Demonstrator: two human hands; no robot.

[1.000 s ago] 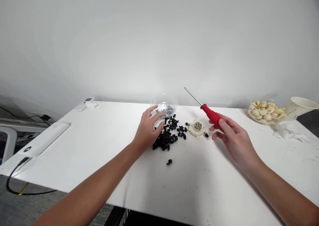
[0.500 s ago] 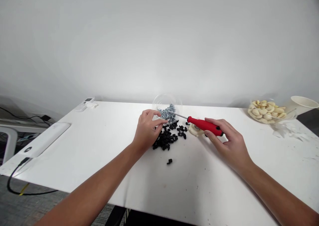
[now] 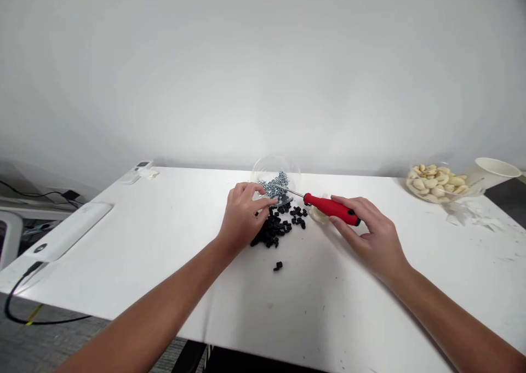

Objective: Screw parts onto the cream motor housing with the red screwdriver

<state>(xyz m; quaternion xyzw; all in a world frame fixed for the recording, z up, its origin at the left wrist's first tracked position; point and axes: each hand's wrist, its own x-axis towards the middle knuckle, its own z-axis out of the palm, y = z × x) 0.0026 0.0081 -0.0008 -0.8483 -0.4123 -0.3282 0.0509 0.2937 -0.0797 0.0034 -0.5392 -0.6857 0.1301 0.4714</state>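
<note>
My right hand (image 3: 372, 233) is closed on the red handle of a screwdriver (image 3: 332, 208), whose metal shaft points left over a clear bowl (image 3: 257, 169) of small silvery screws (image 3: 277, 184). At the bowl's near left side is my left hand (image 3: 245, 211), thumb and index finger stretched toward the bowl with a gap between them; nothing can be made out in it. A pile of small black parts (image 3: 273, 228) lies just in front of the bowl, partly behind the left hand. One black part (image 3: 278, 265) lies apart, nearer me.
A pale round object (image 3: 318, 215) sits partly behind the screwdriver. At the right are a clear bowl of pale nut-like pieces (image 3: 438, 183), a paper cup (image 3: 495, 173) and clear scraps (image 3: 472, 214). A white device (image 3: 76, 230) with a black cable lies at the left.
My right hand and the screwdriver have shifted slightly left, with the tip a little further over the screws. My left hand has hardly moved.
</note>
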